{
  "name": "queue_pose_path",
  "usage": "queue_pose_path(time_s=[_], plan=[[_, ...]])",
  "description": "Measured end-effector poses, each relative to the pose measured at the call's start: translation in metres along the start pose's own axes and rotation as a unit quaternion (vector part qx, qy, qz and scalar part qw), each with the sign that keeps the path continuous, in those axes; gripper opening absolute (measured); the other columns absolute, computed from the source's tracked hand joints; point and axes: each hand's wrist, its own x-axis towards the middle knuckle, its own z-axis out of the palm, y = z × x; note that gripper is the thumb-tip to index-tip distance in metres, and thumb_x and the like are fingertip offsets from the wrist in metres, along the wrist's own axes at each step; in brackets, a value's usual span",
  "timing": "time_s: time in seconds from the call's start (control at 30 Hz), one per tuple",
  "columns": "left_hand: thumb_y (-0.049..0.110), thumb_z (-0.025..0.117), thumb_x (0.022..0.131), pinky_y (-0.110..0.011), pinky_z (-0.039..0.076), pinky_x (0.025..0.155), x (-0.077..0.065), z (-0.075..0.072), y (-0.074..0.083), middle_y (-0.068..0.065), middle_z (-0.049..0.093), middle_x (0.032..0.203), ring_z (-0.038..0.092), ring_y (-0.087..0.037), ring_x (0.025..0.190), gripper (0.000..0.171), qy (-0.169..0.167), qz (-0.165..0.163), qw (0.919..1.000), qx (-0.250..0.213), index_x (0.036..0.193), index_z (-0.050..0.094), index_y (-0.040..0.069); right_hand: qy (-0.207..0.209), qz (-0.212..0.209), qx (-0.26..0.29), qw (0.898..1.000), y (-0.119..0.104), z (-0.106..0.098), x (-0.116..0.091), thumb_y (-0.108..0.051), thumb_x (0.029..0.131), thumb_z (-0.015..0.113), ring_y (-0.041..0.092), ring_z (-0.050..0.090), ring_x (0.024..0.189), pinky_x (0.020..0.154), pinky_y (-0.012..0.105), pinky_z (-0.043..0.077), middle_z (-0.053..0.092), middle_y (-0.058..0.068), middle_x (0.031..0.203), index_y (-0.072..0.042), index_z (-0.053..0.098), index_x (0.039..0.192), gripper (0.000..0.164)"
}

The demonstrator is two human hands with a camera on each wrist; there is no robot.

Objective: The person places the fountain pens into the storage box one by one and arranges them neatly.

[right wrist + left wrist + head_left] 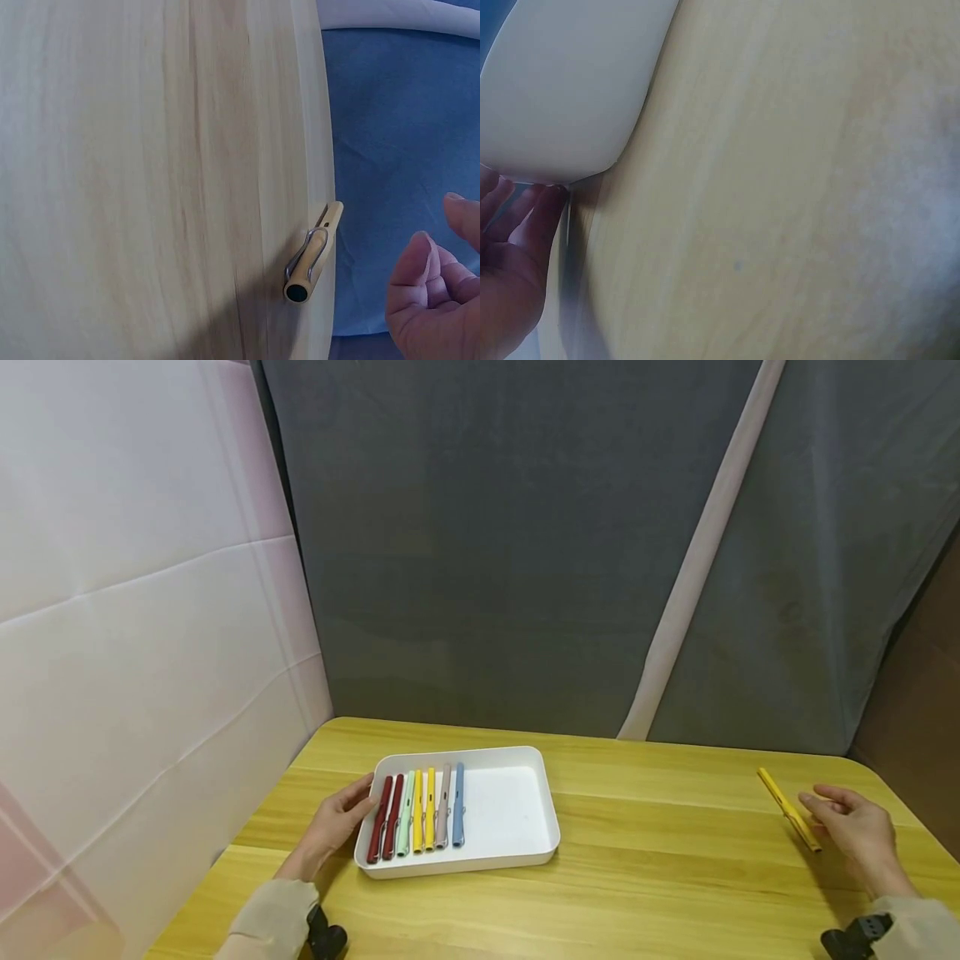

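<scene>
My left hand point(335, 825) holds the left side of a white tray point(517, 860), its fingers against the outer wall. In the left wrist view, the fingertips touch the tray point(570, 82) low at its end. Side by side in the tray's left half lie capped pens: two dark red pens point(387, 822), a mint green pen point(406, 814), two yellow pens point(418, 812), a greyish-pink pen point(443, 807) and a blue pen point(458, 806). Another yellow pen point(787, 808) with a wire clip lies on the table at right. Beside it, apart, hovers my right hand point(855, 831), fingers loosely bent, holding nothing.
The wood-grain table point(645, 835) has rounded far corners. A dark grey curtain point(487, 552) with a pale strip hangs behind it. White and pink cloth point(150, 635) borders the left side; a brown surface point(915, 710) stands at the right.
</scene>
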Motion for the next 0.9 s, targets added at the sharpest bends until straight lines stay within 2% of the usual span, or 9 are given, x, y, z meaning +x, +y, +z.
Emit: queue_pose_path(time_s=[0.07, 0.1, 0.13, 0.17, 0.23, 0.3, 0.37, 0.67, 0.9], plan=[[0.008, 0.049, 0.097, -0.005, 0.038, 0.084, 0.0, 0.0, 0.0, -0.027, 0.039, 0.142, 0.04, -0.032, 0.128, 0.051, -0.002, 0.004, 1.0, -0.005, 0.144, 0.031, -0.004, 0.007, -0.011, -0.021, 1.0, 0.007, -0.001, 0.006, -0.031, 0.087, 0.066, -0.001, 0.057, 0.061, 0.055, 0.02, 0.054, 0.053, -0.018, 0.067, -0.016, 0.06, 0.108, 0.026], [0.008, 0.049, 0.097, -0.005, 0.038, 0.084, 0.0, 0.0, 0.0, -0.027, 0.039, 0.142, 0.04, -0.033, 0.128, 0.051, -0.002, 0.004, 1.0, -0.004, 0.144, 0.031, -0.004, 0.01, -0.012, -0.037, 0.999, 0.007, -0.001, 0.006, -0.031, 0.088, 0.065, -0.001, 0.056, 0.061, 0.056, 0.02, 0.054, 0.053, -0.017, 0.068, -0.009, 0.058, 0.117, 0.038], [0.008, 0.049, 0.097, -0.006, 0.038, 0.085, 0.0, -0.001, 0.0, -0.027, 0.039, 0.142, 0.039, -0.033, 0.129, 0.051, -0.001, 0.005, 1.0, -0.003, 0.144, 0.031, -0.004, 0.013, -0.011, -0.041, 0.999, 0.009, -0.001, 0.008, -0.032, 0.088, 0.065, -0.001, 0.056, 0.061, 0.054, 0.021, 0.053, 0.053, -0.018, 0.068, -0.016, 0.06, 0.109, 0.027], [0.008, 0.049, 0.097, -0.007, 0.038, 0.087, 0.0, -0.001, 0.0, -0.027, 0.038, 0.142, 0.039, -0.033, 0.129, 0.051, -0.002, 0.004, 1.0, -0.001, 0.144, 0.03, -0.004, 0.014, -0.012, -0.047, 0.999, 0.01, -0.001, 0.009, -0.032, 0.088, 0.065, -0.002, 0.056, 0.061, 0.054, 0.02, 0.053, 0.053, -0.017, 0.069, -0.016, 0.06, 0.11, 0.027], [0.009, 0.048, 0.098, -0.009, 0.039, 0.09, 0.0, -0.001, 0.0, -0.026, 0.038, 0.143, 0.038, -0.032, 0.13, 0.052, -0.003, 0.0, 1.0, 0.004, 0.145, 0.03, -0.002, 0.014, -0.013, -0.059, 0.998, 0.011, -0.001, 0.011, -0.032, 0.089, 0.064, -0.002, 0.054, 0.061, 0.054, 0.02, 0.053, 0.052, -0.017, 0.069, -0.008, 0.059, 0.12, 0.039], [0.01, 0.048, 0.098, -0.014, 0.04, 0.094, 0.0, -0.001, 0.0, -0.025, 0.038, 0.144, 0.038, -0.032, 0.13, 0.052, -0.003, -0.005, 0.9999, 0.008, 0.145, 0.03, -0.001, 0.01, -0.009, -0.079, 0.997, -0.006, 0.002, -0.002, -0.028, 0.091, 0.061, -0.003, 0.052, 0.061, 0.055, 0.019, 0.052, 0.05, -0.017, 0.069, 0.009, 0.048, 0.129, 0.054], [0.011, 0.048, 0.098, -0.017, 0.04, 0.096, 0.001, -0.001, 0.0, -0.025, 0.037, 0.144, 0.038, -0.031, 0.13, 0.052, -0.003, -0.008, 0.9999, 0.011, 0.145, 0.03, 0.0, 0.006, -0.015, -0.088, 0.996, -0.013, 0.004, -0.009, -0.025, 0.092, 0.059, -0.004, 0.051, 0.061, 0.056, 0.018, 0.052, 0.049, -0.018, 0.068, 0.017, 0.039, 0.131, 0.061], [0.011, 0.05, 0.097, -0.011, 0.041, 0.089, 0.001, 0.0, 0.0, -0.025, 0.04, 0.142, 0.041, -0.029, 0.127, 0.052, 0.001, -0.005, 1.0, 0.008, 0.144, 0.032, -0.001, -0.025, 0.001, -0.143, 0.989, -0.009, 0.0, -0.007, -0.031, 0.092, 0.056, 0.002, 0.047, 0.064, 0.055, 0.022, 0.047, 0.051, -0.011, 0.076, 0.015, 0.036, 0.134, 0.066], [0.009, 0.05, 0.097, -0.012, 0.041, 0.09, 0.0, 0.0, 0.001, -0.027, 0.04, 0.141, 0.041, -0.031, 0.128, 0.051, 0.001, -0.005, 1.0, 0.007, 0.144, 0.032, -0.002, -0.043, -0.017, -0.165, 0.985, -0.004, -0.002, -0.006, -0.029, 0.092, 0.055, 0.001, 0.048, 0.063, 0.055, 0.023, 0.048, 0.053, -0.013, 0.076, 0.018, 0.036, 0.132, 0.065]])
